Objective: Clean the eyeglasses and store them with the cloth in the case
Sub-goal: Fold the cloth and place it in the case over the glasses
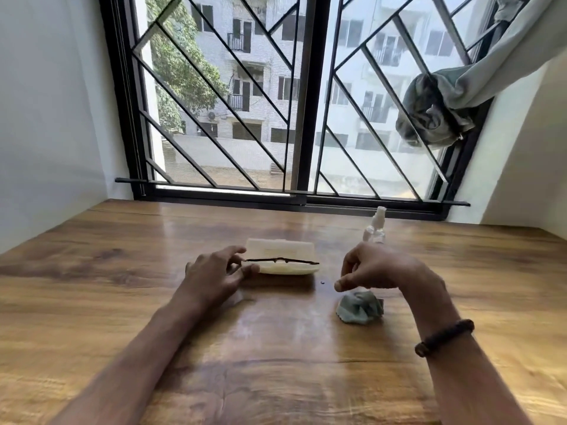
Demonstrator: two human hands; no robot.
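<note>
The wooden tabletop point(276, 363) ran up to a barred window, and everything for the job sat near its middle. The pale case point(280, 265) lay open, lid tilted back toward the window, and the dark eyeglasses point(280, 260) rested across its tray, seemingly folded. A clear spray bottle point(375, 228) stood upright behind the right hand point(372, 266). The grey-blue cloth point(360, 307) lay crumpled on the wood just below that hand, apart from the case.

The left hand point(214, 273) was loosely spread, fingertips at the left end of the eyeglasses and the case rim; whether it actually gripped the frame could not be told. The right hand hovered over the cloth with fingers curled, thumb and forefinger close together but holding nothing.

Judging from this, the glasses were already seated and the cloth was the remaining item. To do it well, the cloth should probably be flattened or folded to fit rather than stuffed in bunched, laid over the lenses without pressing on them, while the left hand steadies the light case so that it does not slide.

No brand, label or writing could be read on the case, bottle or cloth.
</note>
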